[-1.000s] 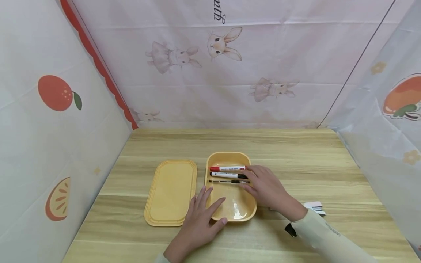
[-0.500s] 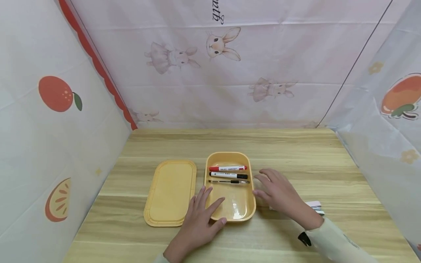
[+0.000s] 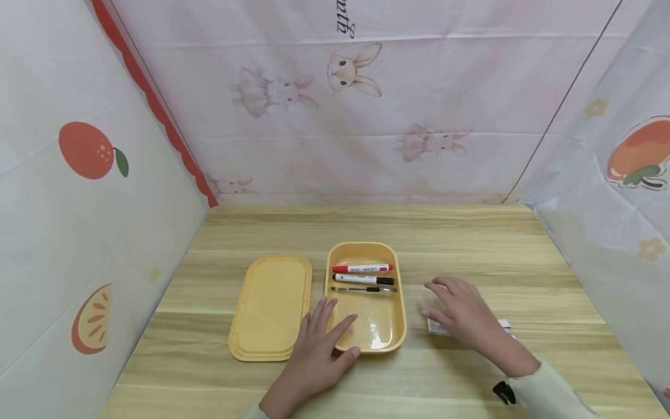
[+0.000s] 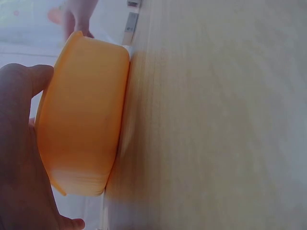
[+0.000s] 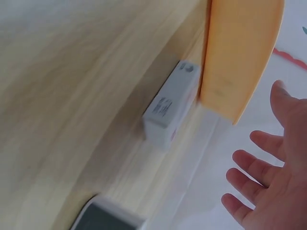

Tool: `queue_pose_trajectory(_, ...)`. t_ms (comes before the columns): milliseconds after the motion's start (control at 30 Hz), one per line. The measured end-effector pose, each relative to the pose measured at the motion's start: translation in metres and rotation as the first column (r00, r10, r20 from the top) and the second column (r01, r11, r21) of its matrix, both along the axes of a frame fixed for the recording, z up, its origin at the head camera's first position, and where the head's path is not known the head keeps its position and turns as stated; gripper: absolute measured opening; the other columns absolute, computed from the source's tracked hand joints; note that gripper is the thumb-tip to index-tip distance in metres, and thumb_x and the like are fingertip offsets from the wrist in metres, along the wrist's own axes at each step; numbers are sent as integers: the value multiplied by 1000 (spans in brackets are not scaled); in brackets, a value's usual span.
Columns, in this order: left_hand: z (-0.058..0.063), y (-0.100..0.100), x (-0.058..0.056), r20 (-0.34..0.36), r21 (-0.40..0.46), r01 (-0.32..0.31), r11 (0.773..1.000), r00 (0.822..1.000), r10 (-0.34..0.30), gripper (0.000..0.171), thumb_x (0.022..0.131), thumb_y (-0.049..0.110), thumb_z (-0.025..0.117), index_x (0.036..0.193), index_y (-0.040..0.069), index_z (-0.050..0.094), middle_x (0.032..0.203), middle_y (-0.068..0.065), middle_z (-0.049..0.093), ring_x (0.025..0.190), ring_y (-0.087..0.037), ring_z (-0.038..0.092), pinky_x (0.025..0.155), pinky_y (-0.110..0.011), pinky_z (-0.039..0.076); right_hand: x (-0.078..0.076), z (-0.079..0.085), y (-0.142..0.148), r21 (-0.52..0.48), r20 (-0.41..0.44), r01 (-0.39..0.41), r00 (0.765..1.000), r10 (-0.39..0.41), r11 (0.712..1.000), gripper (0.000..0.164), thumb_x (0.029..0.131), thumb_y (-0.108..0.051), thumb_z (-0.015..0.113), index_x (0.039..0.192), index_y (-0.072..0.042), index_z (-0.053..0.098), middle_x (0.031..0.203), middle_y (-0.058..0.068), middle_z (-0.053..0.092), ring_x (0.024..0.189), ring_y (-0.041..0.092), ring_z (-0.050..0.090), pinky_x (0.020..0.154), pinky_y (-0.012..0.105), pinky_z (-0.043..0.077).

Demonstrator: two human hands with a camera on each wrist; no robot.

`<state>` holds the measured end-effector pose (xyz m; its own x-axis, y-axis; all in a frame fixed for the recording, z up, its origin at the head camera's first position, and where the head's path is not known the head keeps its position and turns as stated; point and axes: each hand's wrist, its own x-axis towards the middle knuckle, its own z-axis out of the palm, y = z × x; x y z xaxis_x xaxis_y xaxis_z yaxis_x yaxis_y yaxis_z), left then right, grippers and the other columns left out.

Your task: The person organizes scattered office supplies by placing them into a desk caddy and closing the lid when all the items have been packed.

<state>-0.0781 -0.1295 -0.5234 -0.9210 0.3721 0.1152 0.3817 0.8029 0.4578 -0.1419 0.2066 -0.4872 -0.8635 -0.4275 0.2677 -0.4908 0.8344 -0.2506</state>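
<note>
A yellow plastic box [image 3: 374, 329] holds a red-capped marker [image 3: 362, 268], a black-capped marker [image 3: 363, 280] and a clear pen with a black grip [image 3: 364, 289], lying side by side across it. My left hand [image 3: 319, 352] rests with spread fingers over the box's near left rim; its thumb is at the rim in the left wrist view. Right of the box, my right hand [image 3: 463, 311] hovers with loosely bent fingers and holds nothing. Under it lies a small white carton [image 5: 170, 103], partly hidden by the hand in the head view.
A yellow lid [image 3: 270, 308] lies flat on the wooden table [image 3: 429, 233], left of the box. A white-edged object with a dark face [image 5: 108, 215] lies beyond the carton, mostly cut off. Printed sheets [image 3: 314, 157] stand around the table.
My right hand has left the pens in the box and moved right and slightly nearer, over the white carton. The left hand has stayed put.
</note>
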Motion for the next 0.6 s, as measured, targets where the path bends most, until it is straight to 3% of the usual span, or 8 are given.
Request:
queue_pose_trajectory(400, -1, 1, 0, 19, 2, -19, 1000, 1000, 19, 58, 97, 61, 52, 151, 41, 43, 170, -1, 12, 158, -22, -6, 122, -65, 10, 11, -14, 32, 33, -3, 23, 1000, -23, 999, 60, 85, -41, 79, 131, -6, 64, 125, 12, 66, 118, 33, 56, 101, 56, 41)
queue_pose_trajectory(600, -3, 2, 0, 2, 0, -22, 1000, 1000, 22, 59, 97, 62, 51, 152, 41, 43, 170, -3, 12, 158, -23, -6, 121, -65, 11, 18, -20, 41, 51, 38, 26, 999, -28, 998, 64, 82, -45, 80, 132, -7, 64, 125, 12, 67, 119, 34, 55, 101, 56, 41)
